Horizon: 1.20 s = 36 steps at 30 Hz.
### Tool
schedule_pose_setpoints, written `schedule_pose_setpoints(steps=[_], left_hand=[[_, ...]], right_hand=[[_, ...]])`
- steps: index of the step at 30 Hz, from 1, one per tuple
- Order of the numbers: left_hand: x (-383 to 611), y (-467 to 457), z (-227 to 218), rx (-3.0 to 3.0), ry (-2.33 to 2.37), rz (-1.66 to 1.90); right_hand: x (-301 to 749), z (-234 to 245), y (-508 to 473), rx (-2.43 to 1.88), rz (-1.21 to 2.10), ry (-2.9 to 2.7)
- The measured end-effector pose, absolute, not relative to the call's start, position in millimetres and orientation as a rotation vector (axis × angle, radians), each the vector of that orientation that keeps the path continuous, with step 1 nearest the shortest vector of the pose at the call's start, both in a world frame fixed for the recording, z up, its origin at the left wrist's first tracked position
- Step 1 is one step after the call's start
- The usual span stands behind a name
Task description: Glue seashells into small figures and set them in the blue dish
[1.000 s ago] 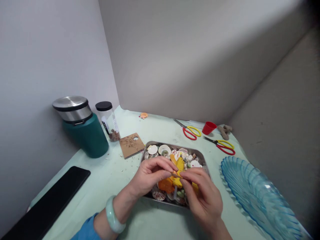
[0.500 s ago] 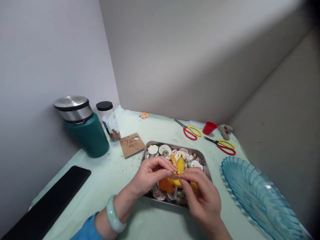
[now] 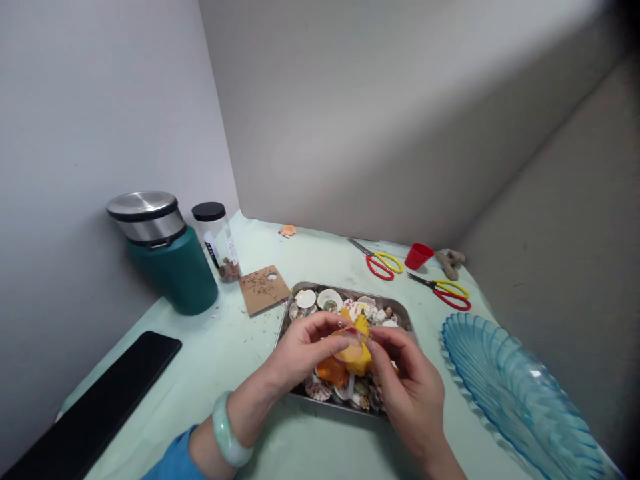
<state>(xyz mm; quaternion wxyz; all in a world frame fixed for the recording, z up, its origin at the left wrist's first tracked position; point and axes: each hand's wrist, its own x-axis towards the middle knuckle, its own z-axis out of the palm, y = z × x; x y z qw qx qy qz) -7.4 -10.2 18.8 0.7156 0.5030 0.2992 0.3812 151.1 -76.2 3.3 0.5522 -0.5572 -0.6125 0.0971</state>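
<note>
Worktop [image 3: 215, 360]: pale green surface. Far left: teal flask [image 3: 175, 277] with steel top; just beside it, clear jar [image 3: 217, 243] with black lid. To the right of the jar: flat brown board [image 3: 263, 293] with round hole, loose flecks [image 3: 245, 341] scattered nearby. Far centre: small orange item [image 3: 289, 231]. Far right: first scissors [image 3: 371, 254] and second scissors [image 3: 434, 285], both with red and yellow handles; red cup [image 3: 419, 257] just beyond tips of second; brown branching piece [image 3: 449, 265] beside cup. Near left: long black slab [image 3: 105, 403]. Near centre: metal tray [image 3: 330, 407]. Near right: clear blue dish [image 3: 510, 383] with fluted rim.
</note>
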Motion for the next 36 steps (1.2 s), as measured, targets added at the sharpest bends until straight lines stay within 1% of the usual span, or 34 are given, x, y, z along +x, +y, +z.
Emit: schedule_pose_setpoints(steps=[14, 22, 31, 36], left_hand=[[-6, -11, 18, 1.215, 0.739, 0.883], [-5, -11, 19, 1.061, 0.844, 0.870], [-4, -10, 11, 0.976, 0.830, 0.809], [-4, -9, 8, 0.950, 0.744, 0.809]], right_hand=[[147, 7, -73, -1.200, 0.224, -1.625], [146, 8, -74, -1.215, 0.250, -1.667], [147, 6, -73, -1.207, 0.221, -1.701], [148, 6, -73, -1.222, 0.194, -1.654]])
